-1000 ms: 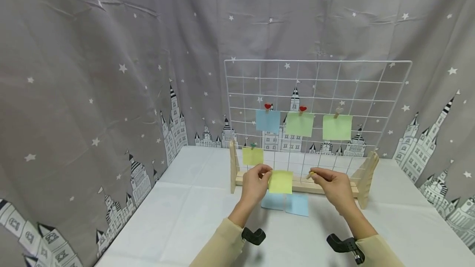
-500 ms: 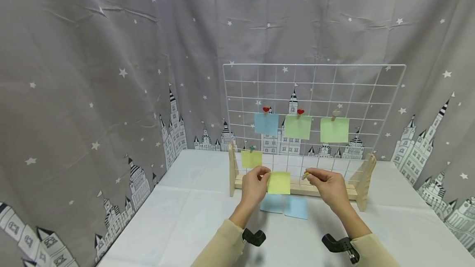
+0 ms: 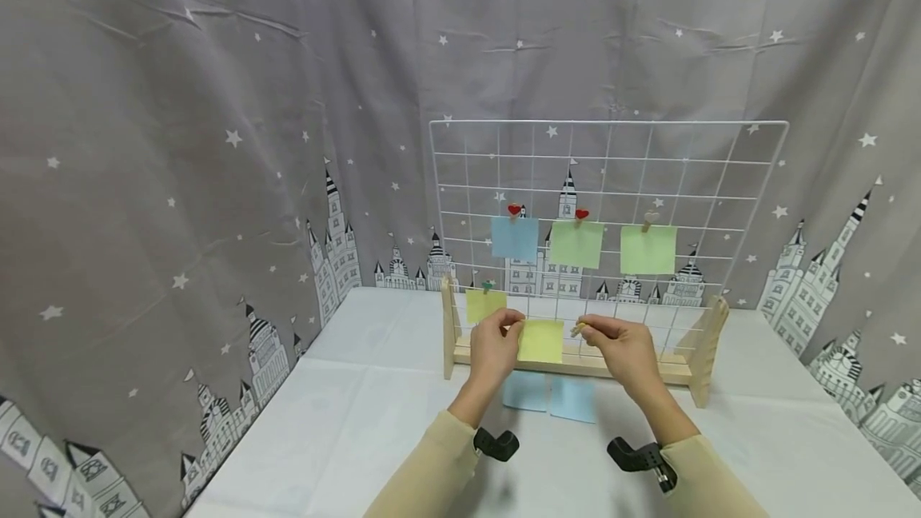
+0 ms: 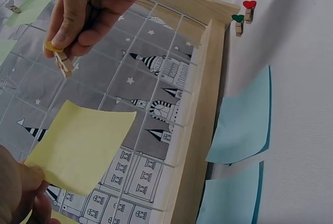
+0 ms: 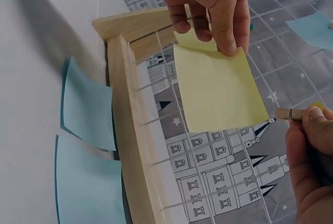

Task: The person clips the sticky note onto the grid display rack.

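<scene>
My left hand (image 3: 494, 348) pinches a yellow sticky note (image 3: 541, 341) by its upper left corner. The note hangs in front of the lower part of a white wire grid (image 3: 608, 157). To its right, my right hand (image 3: 627, 350) pinches a small wooden clothespin (image 5: 290, 114) with a yellow top between thumb and fingers. In the right wrist view, the clothespin's free end points toward the note, with a small gap between them. Another yellow note (image 3: 485, 305) hangs on the grid by a green-topped clothespin (image 3: 488, 285), just behind my left hand.
The grid stands in a wooden base (image 3: 672, 372). A blue note (image 3: 514, 239) and two green notes (image 3: 649, 250) hang higher up. Blue notes (image 3: 572, 400) lie before the base. In the left wrist view, green and red heart clothespins (image 4: 250, 7) lie on the table.
My left hand has raised the yellow note slightly, bringing it up over the base and lower wires. My right hand has moved left and a little up, bringing the clothespin nearer the note.
</scene>
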Demonstrator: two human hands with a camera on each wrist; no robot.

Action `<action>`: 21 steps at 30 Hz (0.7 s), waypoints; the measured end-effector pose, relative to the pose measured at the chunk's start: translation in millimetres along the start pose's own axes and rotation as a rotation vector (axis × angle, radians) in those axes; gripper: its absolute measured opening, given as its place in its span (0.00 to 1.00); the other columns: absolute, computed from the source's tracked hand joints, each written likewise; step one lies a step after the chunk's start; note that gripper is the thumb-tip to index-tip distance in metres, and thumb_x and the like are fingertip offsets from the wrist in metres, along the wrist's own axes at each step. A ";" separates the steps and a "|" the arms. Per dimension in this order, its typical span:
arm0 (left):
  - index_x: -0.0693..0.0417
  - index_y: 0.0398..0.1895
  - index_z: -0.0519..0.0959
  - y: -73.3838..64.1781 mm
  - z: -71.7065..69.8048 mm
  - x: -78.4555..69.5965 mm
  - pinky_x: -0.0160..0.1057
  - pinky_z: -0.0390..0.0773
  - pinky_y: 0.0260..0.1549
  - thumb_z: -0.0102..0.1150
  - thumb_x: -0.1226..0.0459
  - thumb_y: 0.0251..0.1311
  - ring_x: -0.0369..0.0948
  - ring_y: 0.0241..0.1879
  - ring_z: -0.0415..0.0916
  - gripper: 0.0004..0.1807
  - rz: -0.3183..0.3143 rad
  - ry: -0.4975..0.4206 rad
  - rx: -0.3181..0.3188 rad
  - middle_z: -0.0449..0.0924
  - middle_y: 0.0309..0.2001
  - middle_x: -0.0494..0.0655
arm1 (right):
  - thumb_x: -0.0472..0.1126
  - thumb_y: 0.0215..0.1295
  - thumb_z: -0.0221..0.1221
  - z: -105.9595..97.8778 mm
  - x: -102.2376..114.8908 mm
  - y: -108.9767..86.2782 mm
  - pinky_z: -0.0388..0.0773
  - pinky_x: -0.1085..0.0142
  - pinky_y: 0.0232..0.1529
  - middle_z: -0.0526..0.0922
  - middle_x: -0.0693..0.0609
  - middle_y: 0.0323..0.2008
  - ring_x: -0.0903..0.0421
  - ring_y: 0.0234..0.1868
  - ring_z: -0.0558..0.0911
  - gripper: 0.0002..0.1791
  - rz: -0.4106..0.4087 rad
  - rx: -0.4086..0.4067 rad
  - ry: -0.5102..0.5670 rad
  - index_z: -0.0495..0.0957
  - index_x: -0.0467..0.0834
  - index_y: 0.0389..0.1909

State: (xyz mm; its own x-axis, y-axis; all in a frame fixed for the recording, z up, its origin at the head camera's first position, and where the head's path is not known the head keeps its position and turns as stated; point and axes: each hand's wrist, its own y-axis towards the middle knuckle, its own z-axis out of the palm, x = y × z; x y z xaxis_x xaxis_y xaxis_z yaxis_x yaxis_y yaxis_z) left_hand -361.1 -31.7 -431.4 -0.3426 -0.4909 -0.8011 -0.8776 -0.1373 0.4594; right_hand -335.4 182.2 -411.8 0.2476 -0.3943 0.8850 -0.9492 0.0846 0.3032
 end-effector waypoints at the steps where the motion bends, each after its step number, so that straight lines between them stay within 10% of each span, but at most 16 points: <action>1: 0.48 0.39 0.88 1.0 -0.2 -0.5 0.31 0.69 0.25 0.65 0.66 0.66 0.31 0.25 0.70 0.05 -0.002 0.002 -0.003 0.89 0.36 0.41 | 0.39 0.70 0.66 1.3 1.0 1.4 0.82 0.74 0.41 0.90 0.44 0.48 0.66 0.39 0.85 0.12 -0.002 0.001 0.008 0.88 0.41 0.51; 21: 0.47 0.41 0.88 14.9 -1.5 -9.1 0.32 0.72 0.29 0.65 0.66 0.67 0.33 0.28 0.73 0.06 -0.015 -0.037 -0.023 0.90 0.39 0.41 | 0.38 0.68 0.68 15.0 16.2 20.5 0.81 0.72 0.40 0.90 0.43 0.47 0.68 0.35 0.85 0.11 0.001 -0.007 0.047 0.89 0.40 0.49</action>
State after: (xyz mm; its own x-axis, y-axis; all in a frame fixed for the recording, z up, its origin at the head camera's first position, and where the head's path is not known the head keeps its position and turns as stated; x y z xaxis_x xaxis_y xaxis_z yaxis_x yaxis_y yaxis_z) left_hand -370.5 -30.6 -416.6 -0.3420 -0.4564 -0.8214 -0.8748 -0.1646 0.4557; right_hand -353.7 163.9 -396.6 0.2559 -0.3506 0.9009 -0.9480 0.0917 0.3049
